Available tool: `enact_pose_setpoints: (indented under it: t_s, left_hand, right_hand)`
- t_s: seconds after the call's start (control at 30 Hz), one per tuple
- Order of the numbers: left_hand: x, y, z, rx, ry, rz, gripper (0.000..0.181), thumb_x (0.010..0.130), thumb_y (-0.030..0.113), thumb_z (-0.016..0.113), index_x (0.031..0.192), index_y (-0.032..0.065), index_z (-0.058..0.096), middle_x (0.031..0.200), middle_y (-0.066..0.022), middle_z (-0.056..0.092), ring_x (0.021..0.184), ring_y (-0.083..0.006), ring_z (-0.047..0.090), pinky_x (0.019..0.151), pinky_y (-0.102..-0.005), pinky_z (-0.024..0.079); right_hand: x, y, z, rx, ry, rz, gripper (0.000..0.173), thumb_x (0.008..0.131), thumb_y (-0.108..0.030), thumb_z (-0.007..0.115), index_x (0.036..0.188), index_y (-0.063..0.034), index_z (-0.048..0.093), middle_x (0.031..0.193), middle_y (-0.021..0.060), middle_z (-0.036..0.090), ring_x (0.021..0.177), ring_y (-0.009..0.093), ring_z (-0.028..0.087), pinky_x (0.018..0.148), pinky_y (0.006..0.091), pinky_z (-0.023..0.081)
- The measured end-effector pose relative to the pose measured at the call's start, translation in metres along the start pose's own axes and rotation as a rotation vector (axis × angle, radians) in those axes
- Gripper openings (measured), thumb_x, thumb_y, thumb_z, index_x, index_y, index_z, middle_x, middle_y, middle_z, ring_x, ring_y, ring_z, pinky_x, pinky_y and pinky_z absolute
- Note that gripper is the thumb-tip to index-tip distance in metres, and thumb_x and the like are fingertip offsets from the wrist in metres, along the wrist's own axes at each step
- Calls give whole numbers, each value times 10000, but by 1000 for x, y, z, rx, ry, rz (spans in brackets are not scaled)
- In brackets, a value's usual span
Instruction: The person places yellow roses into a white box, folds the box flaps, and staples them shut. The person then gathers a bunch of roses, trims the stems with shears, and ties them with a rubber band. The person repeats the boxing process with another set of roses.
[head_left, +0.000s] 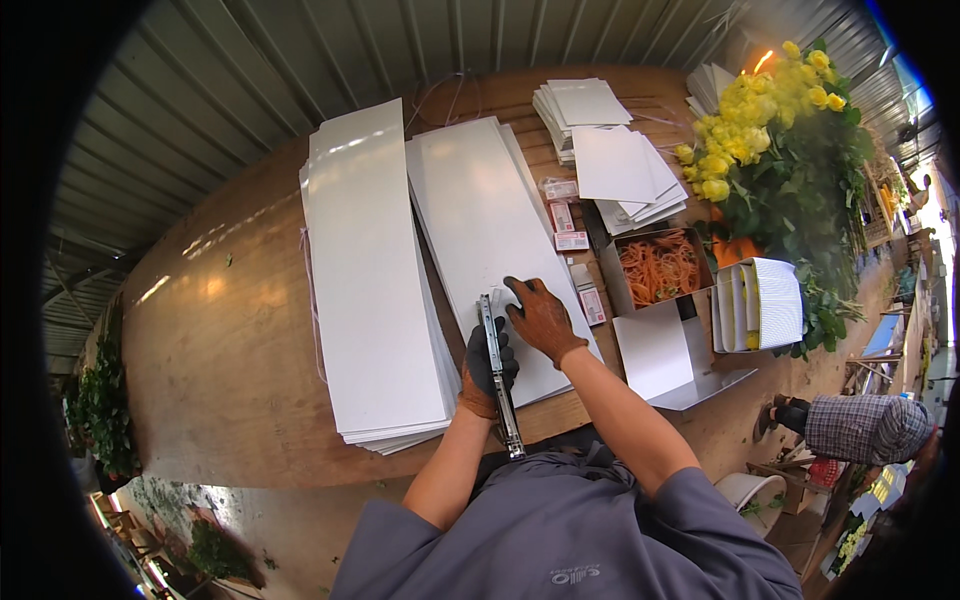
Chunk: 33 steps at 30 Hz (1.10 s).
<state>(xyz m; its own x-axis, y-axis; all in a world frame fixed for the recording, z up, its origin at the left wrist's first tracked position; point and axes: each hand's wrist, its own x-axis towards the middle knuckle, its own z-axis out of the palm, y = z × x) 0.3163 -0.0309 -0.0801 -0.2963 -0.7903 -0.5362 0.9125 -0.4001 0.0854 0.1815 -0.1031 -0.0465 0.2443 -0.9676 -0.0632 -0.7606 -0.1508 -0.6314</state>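
In my gloved left hand (486, 360) is a long metal stapler (493, 349), swung open lengthwise and pointing away from me. My right hand (544, 319), in an orange-brown glove with dark fingertips, hovers just right of the stapler's far end. Its thumb and index finger are apart, with nothing visible between them. Beneath both hands lies a stack of long white boards (480, 202). Small pale bits (495, 288) rest on the top board near the stapler tip; they are too small to identify. A second stack of white boards (367, 277) lies to the left.
Small staple boxes (571, 241) line the right stack. Beyond are white card sheets (619, 165), a box of orange rubber bands (660, 266), a wrapped white bundle (776, 304) and yellow roses (731, 142). A person (862, 427) stands at the right. Corrugated metal (337, 52) borders the wooden table (217, 337).
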Motion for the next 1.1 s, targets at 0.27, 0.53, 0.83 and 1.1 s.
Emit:
enact_pose_setpoints:
  t_s: [0.27,0.53,0.83,1.1]
  left_hand:
    - [-1,1,4,-40,-7,17,337,997,358,519,1185,82,569,681,50,471,479,-74,393,416,-224,351]
    - [-3,-4,-1,149,39,120,290,1021,374,440,1133,136,563,687,32,486,475,-72,419,412,-216,368]
    - [13,-13,-30,66,-168,239,345,1043,307,440,1217,44,578,1074,-64,631,997,-174,607,910,-310,510]
    - [8,-15,-12,128,-22,249,368,1007,379,509,1209,85,598,917,-21,620,793,-128,596,709,-265,515]
  right_hand:
    - [20,-5,10,-108,-41,72,280,814,-129,662,1079,-85,581,1108,202,556,942,402,635,801,473,544]
    - [-26,-31,-25,206,124,-93,199,796,-83,665,980,-31,608,980,167,624,840,378,637,758,431,530]
    - [-57,-45,-9,172,150,-167,200,778,-46,657,968,-17,601,956,163,600,802,349,632,714,419,531]
    - [-63,-39,1,159,142,-194,288,775,-126,671,1024,-7,590,1064,209,593,932,407,610,814,468,520]
